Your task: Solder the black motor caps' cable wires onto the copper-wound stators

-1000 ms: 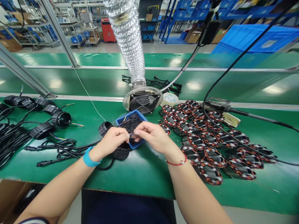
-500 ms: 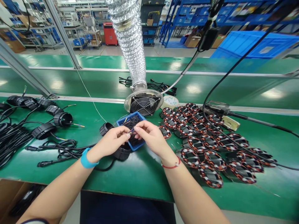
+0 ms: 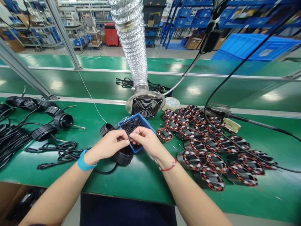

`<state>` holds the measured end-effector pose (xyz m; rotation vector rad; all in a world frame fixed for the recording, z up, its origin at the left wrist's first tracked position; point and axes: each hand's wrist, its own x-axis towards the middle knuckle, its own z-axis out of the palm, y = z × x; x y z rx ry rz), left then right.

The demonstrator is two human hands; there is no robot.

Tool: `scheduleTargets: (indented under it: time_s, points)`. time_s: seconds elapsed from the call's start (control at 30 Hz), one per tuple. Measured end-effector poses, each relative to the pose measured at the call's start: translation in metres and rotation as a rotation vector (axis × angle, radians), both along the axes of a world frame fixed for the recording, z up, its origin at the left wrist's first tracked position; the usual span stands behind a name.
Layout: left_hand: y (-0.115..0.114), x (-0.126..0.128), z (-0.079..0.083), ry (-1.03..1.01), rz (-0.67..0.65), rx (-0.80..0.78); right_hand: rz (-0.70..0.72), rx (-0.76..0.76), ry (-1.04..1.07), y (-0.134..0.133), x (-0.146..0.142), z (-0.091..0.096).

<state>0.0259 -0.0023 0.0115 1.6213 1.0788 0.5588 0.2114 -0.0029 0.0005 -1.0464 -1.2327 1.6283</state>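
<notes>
Left hand (image 3: pixel 107 147) and right hand (image 3: pixel 147 141) pinched a thin wire (image 3: pixel 133 135) in tight grips above a blue tray (image 3: pixel 143 120) of black sleeves (image 3: pixel 129 126).

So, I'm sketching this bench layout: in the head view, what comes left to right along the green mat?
Coiled black cables → round black plastic housing → blue plastic tray of short black tubes → copper-wound metal stators
</notes>
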Motion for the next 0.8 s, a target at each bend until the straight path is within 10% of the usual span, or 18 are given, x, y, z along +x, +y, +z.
scheduleTargets:
  time_s: [0.43, 0.8]
  points:
    - [0.000, -0.001, 0.000, -0.017, -0.030, -0.041, -0.092, 0.147, -0.055, 0.002, 0.015, 0.013]
    - [-0.001, 0.003, 0.004, -0.022, -0.093, -0.036, 0.242, 0.190, -0.285, 0.001, 0.025, 0.012]
